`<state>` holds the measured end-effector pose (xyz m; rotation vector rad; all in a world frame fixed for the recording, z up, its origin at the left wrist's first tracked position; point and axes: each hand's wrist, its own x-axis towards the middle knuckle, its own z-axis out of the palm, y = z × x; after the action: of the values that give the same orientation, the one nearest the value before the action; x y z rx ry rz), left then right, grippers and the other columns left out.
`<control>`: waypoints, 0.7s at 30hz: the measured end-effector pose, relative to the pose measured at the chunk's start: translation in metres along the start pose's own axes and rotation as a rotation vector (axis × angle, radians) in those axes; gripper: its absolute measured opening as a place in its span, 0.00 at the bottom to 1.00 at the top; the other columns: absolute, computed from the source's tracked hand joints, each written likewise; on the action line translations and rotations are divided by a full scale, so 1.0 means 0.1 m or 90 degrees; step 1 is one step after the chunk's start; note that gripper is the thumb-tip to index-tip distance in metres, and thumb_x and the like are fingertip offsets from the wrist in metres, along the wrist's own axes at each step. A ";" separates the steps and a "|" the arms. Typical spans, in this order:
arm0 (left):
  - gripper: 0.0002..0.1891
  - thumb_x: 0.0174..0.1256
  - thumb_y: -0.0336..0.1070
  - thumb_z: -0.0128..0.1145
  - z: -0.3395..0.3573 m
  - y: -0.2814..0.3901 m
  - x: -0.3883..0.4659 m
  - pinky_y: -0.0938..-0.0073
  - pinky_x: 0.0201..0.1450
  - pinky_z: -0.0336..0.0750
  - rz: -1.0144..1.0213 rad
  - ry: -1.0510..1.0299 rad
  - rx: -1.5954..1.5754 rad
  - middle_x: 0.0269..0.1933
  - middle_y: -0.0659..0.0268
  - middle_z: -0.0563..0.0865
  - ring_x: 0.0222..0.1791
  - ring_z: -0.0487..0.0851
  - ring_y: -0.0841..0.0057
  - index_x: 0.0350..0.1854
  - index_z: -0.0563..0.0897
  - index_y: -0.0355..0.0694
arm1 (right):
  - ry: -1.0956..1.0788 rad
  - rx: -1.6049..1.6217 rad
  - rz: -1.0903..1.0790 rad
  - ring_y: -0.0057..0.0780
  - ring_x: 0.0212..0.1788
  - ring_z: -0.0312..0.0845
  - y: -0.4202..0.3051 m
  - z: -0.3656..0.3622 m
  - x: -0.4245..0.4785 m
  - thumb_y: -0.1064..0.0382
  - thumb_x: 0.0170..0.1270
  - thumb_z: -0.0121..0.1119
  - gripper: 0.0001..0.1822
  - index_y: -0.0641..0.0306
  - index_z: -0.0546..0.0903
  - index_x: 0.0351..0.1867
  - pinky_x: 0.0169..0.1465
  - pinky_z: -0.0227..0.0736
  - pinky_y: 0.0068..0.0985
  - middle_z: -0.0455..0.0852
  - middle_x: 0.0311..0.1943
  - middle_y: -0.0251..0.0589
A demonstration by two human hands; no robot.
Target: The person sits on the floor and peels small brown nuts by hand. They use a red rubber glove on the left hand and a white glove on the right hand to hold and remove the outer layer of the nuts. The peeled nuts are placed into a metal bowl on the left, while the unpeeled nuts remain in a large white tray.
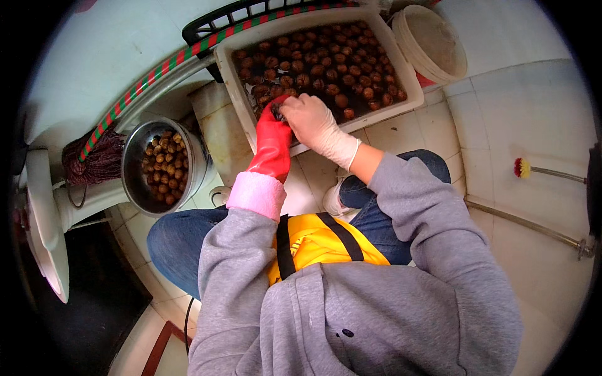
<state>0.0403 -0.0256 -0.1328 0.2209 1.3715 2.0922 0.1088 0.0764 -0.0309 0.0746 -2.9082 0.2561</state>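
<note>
My left hand [272,136] wears a thick red rubber glove with a pink fleecy cuff. A thin whitish glove covers my right hand [312,123]. The two meet over the near left edge of a white plastic tub [414,96], fingers closed around a small dark object [278,112]. Most of that object is hidden by the gloves, so I cannot tell whether it is a walnut or a scrubber. Many wet brown walnuts [324,66] sit in dark water inside the tub.
At the left, a metal pot [134,188] holds lighter walnuts [164,167]. A mop with a red-green striped handle [155,73] leans behind it. White buckets [435,44] stand right of the tub. A metal rail [526,223] runs along the right wall.
</note>
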 end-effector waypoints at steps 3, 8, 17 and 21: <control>0.29 0.58 0.23 0.65 0.10 0.10 -0.06 0.70 0.59 0.76 0.011 0.009 0.107 0.57 0.57 0.84 0.54 0.83 0.69 0.65 0.75 0.33 | 0.054 0.011 0.041 0.45 0.41 0.78 0.17 -0.01 -0.05 0.67 0.55 0.59 0.13 0.60 0.82 0.43 0.44 0.74 0.39 0.82 0.42 0.41; 0.28 0.63 0.22 0.65 0.26 0.32 -0.11 0.72 0.53 0.81 -0.045 -0.014 0.046 0.56 0.56 0.84 0.51 0.85 0.69 0.67 0.73 0.35 | 0.014 -0.064 0.140 0.44 0.45 0.80 0.52 0.25 -0.09 0.67 0.56 0.59 0.11 0.60 0.83 0.42 0.47 0.76 0.39 0.83 0.43 0.41; 0.27 0.61 0.17 0.58 0.36 0.18 -0.02 0.73 0.46 0.81 -0.148 0.066 0.053 0.49 0.59 0.86 0.46 0.86 0.70 0.65 0.75 0.37 | -0.016 0.186 0.375 0.48 0.54 0.79 0.63 0.26 -0.21 0.63 0.58 0.60 0.18 0.59 0.84 0.51 0.57 0.76 0.40 0.83 0.52 0.48; 0.29 0.60 0.20 0.60 -0.40 -0.33 0.20 0.71 0.52 0.79 0.011 0.049 0.005 0.51 0.57 0.86 0.49 0.85 0.66 0.66 0.74 0.37 | 0.011 0.082 0.038 0.47 0.46 0.79 -0.09 0.06 0.06 0.66 0.53 0.62 0.18 0.55 0.84 0.48 0.50 0.75 0.39 0.83 0.46 0.44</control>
<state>0.0197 -0.0360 -0.1829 0.1569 1.4282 2.1293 0.1020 0.0660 -0.0339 0.0065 -2.8768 0.4526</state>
